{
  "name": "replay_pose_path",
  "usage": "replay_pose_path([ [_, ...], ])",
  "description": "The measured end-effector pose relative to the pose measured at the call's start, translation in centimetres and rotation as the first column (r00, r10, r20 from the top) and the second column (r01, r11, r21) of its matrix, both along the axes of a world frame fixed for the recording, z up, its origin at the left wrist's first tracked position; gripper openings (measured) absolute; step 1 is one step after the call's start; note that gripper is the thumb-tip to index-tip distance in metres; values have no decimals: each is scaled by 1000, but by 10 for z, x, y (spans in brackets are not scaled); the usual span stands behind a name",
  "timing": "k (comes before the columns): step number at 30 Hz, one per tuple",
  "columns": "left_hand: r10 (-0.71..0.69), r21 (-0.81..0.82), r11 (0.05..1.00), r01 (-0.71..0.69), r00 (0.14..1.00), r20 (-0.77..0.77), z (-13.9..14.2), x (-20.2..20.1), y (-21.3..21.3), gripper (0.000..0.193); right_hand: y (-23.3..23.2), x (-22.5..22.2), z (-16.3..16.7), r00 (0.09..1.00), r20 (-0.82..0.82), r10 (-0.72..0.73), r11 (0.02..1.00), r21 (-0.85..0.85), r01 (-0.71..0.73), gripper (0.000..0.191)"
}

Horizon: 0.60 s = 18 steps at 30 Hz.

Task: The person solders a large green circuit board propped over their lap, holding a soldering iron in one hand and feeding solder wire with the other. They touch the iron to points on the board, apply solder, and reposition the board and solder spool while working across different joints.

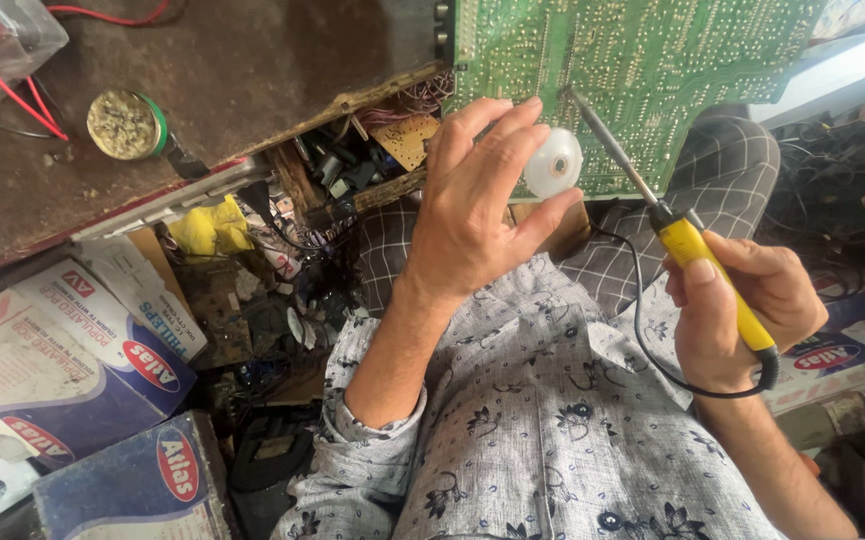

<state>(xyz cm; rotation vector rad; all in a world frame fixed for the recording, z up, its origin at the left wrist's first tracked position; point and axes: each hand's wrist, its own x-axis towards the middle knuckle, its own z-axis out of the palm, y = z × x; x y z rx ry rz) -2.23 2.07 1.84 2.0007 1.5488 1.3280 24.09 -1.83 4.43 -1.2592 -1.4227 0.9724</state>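
Cluttered bench [222,70] — green PCB [642,60], yellow iron [697,260].

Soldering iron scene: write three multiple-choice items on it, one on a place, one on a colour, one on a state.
1. Where is the tip of the soldering iron?
A. On the green circuit board
B. In the round tin
C. On a blue box

2. What colour is the iron's handle?
A. Red
B. Yellow
C. White

3. What is the left hand doing?
A. Lying flat on the bench
B. Holding a white spool between thumb and fingers
C. Gripping the iron's cord

Answers:
1 A, the metal tip meets the board's lower part.
2 B, the grip in the right hand is yellow with a black end.
3 B, the spool sits pinched at the fingertips, in front of the board.
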Motion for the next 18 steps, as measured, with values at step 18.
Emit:
replay_pose_path([
  [18, -54, 1, 999, 54, 996, 64, 0, -6, 2, 60, 10, 16, 8, 995, -96, 28, 996, 91, -20, 26],
])
